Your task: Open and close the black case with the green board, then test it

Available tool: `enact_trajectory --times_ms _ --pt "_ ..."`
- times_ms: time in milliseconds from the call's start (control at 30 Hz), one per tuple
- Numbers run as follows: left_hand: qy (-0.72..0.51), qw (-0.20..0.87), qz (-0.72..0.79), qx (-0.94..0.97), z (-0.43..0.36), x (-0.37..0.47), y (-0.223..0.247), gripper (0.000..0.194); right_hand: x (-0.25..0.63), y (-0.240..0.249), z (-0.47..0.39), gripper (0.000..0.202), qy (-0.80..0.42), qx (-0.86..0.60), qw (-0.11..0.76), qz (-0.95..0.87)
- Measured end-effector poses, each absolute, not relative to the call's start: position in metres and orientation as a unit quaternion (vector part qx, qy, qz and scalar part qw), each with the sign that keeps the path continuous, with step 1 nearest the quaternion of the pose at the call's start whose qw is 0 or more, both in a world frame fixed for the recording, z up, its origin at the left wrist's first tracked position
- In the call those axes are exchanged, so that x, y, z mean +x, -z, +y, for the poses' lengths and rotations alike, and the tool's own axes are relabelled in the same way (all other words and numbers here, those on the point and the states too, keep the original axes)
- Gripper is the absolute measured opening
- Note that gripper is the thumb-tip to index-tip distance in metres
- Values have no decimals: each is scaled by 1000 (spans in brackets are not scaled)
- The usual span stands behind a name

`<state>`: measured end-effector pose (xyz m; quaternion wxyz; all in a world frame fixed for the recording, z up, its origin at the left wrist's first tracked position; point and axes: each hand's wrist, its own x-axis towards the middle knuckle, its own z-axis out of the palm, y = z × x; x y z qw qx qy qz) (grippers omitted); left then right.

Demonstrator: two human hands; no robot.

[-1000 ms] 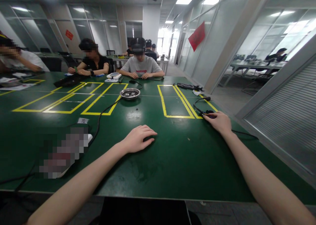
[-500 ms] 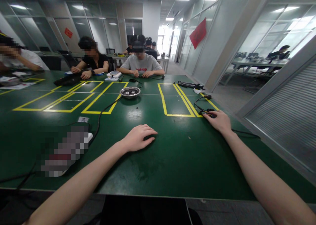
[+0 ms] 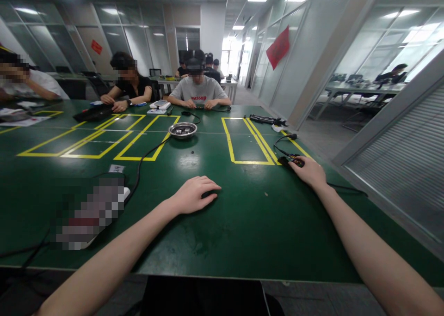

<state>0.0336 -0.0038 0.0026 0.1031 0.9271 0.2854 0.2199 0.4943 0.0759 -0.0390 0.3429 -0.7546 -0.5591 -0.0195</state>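
Overhead, ceiling lights glare on the yellow-taped green table [image 3: 243, 214].

I see a dark green counter [image 3: 243, 214] with bright yellow tape lines [image 3: 248, 162] that make box shapes on it. A shiny silver bowl [image 3: 182, 130] sits on the green. A black cable [image 3: 145, 156] runs across it. Under my left hand [image 3: 194, 195] is a small black thing [image 3: 210, 194]. By my right hand [image 3: 310, 172] lies a black plug [image 3: 290, 161] with a bit of red and yellow on it. A white tag [image 3: 116, 168] has dark numbers. A red banner [image 3: 277, 49] hangs on the grey glass wall. One person wears a grey shirt [image 3: 199, 92] with red letters, another a black shirt [image 3: 135, 88].
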Motion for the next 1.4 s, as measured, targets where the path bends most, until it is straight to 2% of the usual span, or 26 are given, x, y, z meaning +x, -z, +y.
enact_trajectory --times_ms 100,267,433,533,633,833,1000,1233,1400 --pt "-219 100 285 928 -4 34 -2 24 479 29 71 41 4 -773 281 -568" --pt "-224 99 286 926 -2 34 -2 25 419 24 55 32 -36 -691 287 -662" --pt "-273 93 283 915 -7 36 -8 42 323 22 12 28 -113 -466 294 -827" --pt "-283 100 259 918 -12 40 -12 35 278 18 -17 30 -168 -327 248 -896" --pt "-270 112 244 925 -15 42 -12 40 257 17 -32 36 -199 -256 237 -916" --pt "-229 128 266 928 -12 33 -14 45 259 18 -28 31 -194 -309 279 -888" --pt "-197 120 283 931 -10 30 -15 66 264 16 -23 33 -225 -314 340 -858" --pt "-163 96 303 934 -10 31 -10 40 271 10 -21 20 -258 -299 358 -846" --pt "-147 82 302 938 -11 32 -11 53 274 9 -21 23 -295 -287 338 -846"
